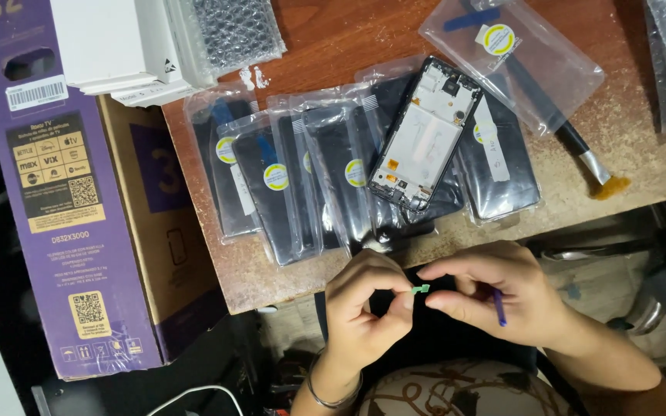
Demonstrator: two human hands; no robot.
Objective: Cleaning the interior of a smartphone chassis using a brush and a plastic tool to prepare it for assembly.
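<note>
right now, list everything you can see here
phone frame: one, black with white inside, on top of the bags at table centre
screen bags: several, clear with dark panels and yellow round stickers, fanned across the table
empty bag: one, clear, blue strip and yellow sticker, upper right
brush: one, black handle, orange bristles, right table edge
bubble wrap: clear, top centre; more at far right
white boxes: a stack, top left
purple carton: one, long, left of the table
table: one, worn reddish wood
green tab: one, small, pinched between both hands
blue tool: one, thin, in right hand
bracelet: one, silver, left wrist
left hand: on green tab
right hand: on green tab, holding blue tool
</note>
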